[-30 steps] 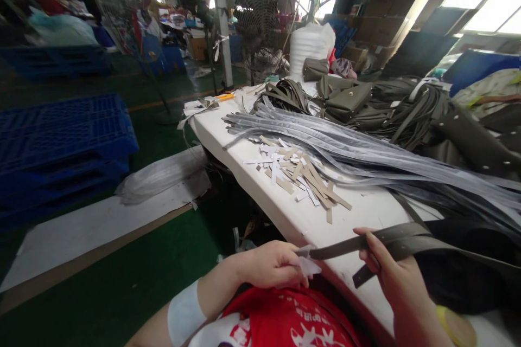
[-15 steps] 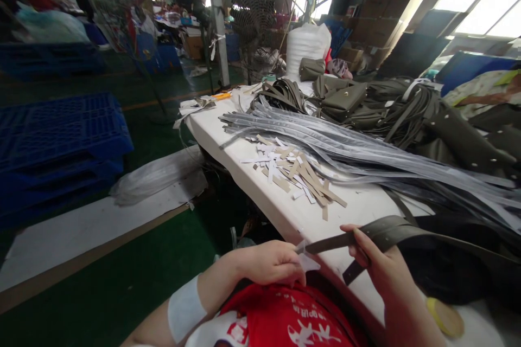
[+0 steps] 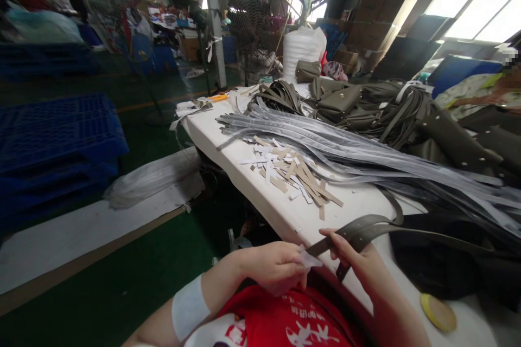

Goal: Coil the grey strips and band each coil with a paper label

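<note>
My left hand (image 3: 280,267) is closed at the table's near edge, with a thin translucent plastic piece (image 3: 310,260) at its fingertips, beside the end of a dark olive strap (image 3: 368,227). My right hand (image 3: 358,260) is wrapped round that strap, thumb and forefinger pinching it. From there the strap loops back over the table. Beyond the hands lies a heap of short beige and white strips (image 3: 301,176). Long straps in clear plastic sleeves (image 3: 325,135) stretch across behind the heap.
Olive bags (image 3: 340,100) and coiled straps pile up at the table's back. A yellow-edged roll (image 3: 438,312) lies beside my right forearm. A white foam roll (image 3: 303,51) stands at the far end. Blue pallets (image 3: 61,135) are on the floor at left. A person's arm (image 3: 480,98) shows at right.
My right hand has moved slightly left with the strap, closer to my left hand. The strap's loop behind it now shows more. The whole view has shifted slightly.
</note>
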Motion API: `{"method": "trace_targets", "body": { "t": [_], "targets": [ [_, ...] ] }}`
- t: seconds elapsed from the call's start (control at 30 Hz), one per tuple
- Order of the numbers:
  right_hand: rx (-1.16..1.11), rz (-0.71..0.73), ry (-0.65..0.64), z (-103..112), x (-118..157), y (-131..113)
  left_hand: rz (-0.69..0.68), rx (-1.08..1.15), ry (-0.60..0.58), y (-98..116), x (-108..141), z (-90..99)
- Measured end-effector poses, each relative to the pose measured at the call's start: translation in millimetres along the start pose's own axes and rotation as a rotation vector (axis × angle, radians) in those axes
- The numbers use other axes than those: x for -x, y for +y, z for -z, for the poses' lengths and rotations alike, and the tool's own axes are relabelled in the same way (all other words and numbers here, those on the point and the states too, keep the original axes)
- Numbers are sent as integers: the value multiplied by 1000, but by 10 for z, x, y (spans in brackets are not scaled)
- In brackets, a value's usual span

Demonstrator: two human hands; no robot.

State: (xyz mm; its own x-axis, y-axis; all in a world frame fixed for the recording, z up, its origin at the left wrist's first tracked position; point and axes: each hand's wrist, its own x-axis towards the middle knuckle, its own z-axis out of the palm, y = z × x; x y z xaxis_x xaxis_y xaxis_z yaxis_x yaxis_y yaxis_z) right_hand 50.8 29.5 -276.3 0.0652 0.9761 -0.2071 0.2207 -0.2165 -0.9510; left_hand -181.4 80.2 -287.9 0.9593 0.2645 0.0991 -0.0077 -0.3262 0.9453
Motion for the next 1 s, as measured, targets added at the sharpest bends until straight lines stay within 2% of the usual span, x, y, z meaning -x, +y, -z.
{"method": "trace_targets", "body": {
  "t": [0.1,0.23,0.33,0.43,0.53,0.6,0.7,0.77,0.8,0.87,1.0],
  "targets": [
    [43,37,-9,-171,19,5,21,0,64,-30,-8,-22],
    [-13,64,-75,-389,34,113,51,73,181,-73,-12,-65],
    [-165,-11,-18,-337,-13,145,131,170,213,-79,11,-83],
    [-373,-41,153,-179,-82,90,199,209,184,-63,23,-85],
    [-365,-18,212,-184,-99,55,197,205,196,-62,-7,-93],
    [-271,-30,128,-304,-72,80,202,290,229,-84,-34,-106],
    [-114,-26,-85,-451,-7,139,218,412,297,-136,-35,-116],
    [-13,10,-174,-400,32,138,240,389,344,-165,1,-102],
    [23,20,-159,-324,47,119,257,359,360,-176,25,-89],
    [23,49,-17,-115,74,45,282,301,360,-191,68,-59],
    [-269,286,479,199,130,-190,298,264,300,-232,88,-38]
  ]
}}
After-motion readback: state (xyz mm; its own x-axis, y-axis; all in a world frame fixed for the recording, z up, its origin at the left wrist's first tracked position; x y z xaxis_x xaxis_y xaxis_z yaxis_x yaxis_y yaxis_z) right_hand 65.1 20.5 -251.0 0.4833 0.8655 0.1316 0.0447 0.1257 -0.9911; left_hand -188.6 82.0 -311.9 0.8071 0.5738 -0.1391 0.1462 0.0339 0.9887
